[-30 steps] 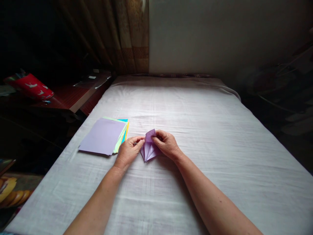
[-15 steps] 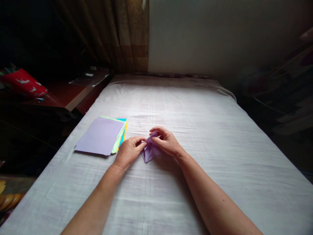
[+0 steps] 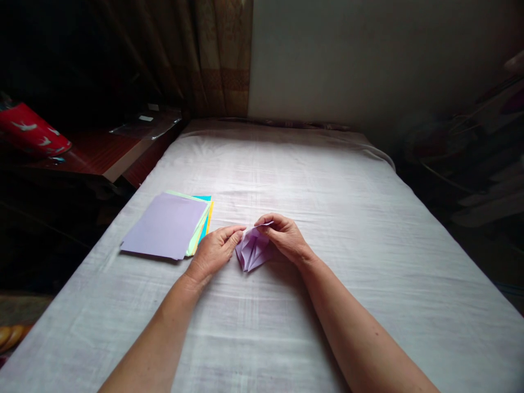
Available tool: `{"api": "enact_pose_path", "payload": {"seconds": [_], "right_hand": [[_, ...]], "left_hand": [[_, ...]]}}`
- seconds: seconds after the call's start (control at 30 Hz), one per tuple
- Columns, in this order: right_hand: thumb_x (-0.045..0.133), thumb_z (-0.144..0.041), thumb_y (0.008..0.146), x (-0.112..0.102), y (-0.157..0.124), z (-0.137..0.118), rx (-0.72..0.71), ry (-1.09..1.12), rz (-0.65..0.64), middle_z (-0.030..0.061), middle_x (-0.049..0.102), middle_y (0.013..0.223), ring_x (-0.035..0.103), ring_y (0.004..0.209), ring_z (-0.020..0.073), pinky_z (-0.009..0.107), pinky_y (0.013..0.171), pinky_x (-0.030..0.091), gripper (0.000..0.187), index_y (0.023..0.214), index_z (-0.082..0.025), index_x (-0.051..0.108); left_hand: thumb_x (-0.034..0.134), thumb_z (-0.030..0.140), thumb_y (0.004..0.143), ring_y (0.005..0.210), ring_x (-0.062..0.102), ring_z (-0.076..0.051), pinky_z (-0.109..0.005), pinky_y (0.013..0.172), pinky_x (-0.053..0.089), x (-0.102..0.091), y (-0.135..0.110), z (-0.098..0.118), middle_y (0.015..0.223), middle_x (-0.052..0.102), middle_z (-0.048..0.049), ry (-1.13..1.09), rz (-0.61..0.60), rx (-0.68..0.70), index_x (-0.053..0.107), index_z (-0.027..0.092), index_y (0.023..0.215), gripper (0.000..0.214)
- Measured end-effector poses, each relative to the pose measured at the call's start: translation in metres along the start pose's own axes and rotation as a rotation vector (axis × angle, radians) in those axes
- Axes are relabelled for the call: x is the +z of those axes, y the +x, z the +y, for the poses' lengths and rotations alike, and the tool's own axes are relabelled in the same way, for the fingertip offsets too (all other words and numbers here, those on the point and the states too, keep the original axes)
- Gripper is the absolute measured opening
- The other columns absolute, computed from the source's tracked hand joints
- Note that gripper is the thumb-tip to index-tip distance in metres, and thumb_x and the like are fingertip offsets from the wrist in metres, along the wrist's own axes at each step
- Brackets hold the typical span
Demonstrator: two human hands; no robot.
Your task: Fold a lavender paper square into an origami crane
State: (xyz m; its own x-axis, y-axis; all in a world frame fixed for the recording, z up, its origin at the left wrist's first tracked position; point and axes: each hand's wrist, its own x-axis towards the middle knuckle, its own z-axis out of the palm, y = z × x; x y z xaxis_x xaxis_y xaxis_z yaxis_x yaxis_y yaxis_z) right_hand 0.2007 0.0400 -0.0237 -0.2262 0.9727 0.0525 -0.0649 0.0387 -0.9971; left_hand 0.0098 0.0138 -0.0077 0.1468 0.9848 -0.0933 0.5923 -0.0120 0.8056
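Note:
A partly folded purple paper (image 3: 251, 251) lies on the white sheet (image 3: 327, 229) of a bed, between my two hands. My right hand (image 3: 284, 237) pinches its upper flap and bends it down toward me. My left hand (image 3: 216, 251) rests beside the paper's left edge, fingers curled loosely, fingertips touching or almost touching the fold. A stack of coloured paper sheets (image 3: 167, 225), purple on top with green, blue and yellow edges showing, lies just left of my left hand.
A dark wooden side table (image 3: 106, 155) stands to the left of the bed, with a red patterned pouch (image 3: 30, 134) on it. Curtains (image 3: 213, 60) hang at the back left. Dim clutter sits to the right of the bed.
My right hand has folded the paper's upper flap over and down; the flap stood upright before. My left fingers have loosened from the paper's edge. The view has shifted slightly.

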Motion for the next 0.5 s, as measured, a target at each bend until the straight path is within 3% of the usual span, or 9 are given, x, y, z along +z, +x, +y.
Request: {"api": "enact_pose_path", "payload": {"seconds": [0.2, 0.5], "right_hand": [[0.070, -0.040, 0.071, -0.002, -0.002, 0.000, 0.010, -0.018, -0.006, 0.0009, 0.066, 0.081, 0.058, 0.075, 0.0136, 0.027, 0.071, 0.049, 0.020, 0.077, -0.021, 0.067], [0.069, -0.026, 0.070, -0.002, -0.003, 0.001, 0.005, 0.045, -0.018, -0.0001, 0.068, 0.081, 0.059, 0.075, 0.0130, 0.025, 0.070, 0.047, 0.009, 0.078, -0.021, 0.069]], "left_hand": [[0.058, 0.036, 0.086, 0.099, 0.069, -0.020, -0.029, 0.089, 0.052, 0.005, 0.001, 0.000, 0.105, 0.075, -0.0003, -0.034, 0.016, 0.045, 0.076, 0.026, 0.101, 0.026], [0.063, 0.028, 0.084, 0.089, 0.069, -0.018, -0.026, 0.081, 0.051, 0.012, 0.001, 0.004, 0.094, 0.075, 0.0010, 0.046, 0.079, 0.116, 0.076, 0.027, 0.093, 0.015]]}}
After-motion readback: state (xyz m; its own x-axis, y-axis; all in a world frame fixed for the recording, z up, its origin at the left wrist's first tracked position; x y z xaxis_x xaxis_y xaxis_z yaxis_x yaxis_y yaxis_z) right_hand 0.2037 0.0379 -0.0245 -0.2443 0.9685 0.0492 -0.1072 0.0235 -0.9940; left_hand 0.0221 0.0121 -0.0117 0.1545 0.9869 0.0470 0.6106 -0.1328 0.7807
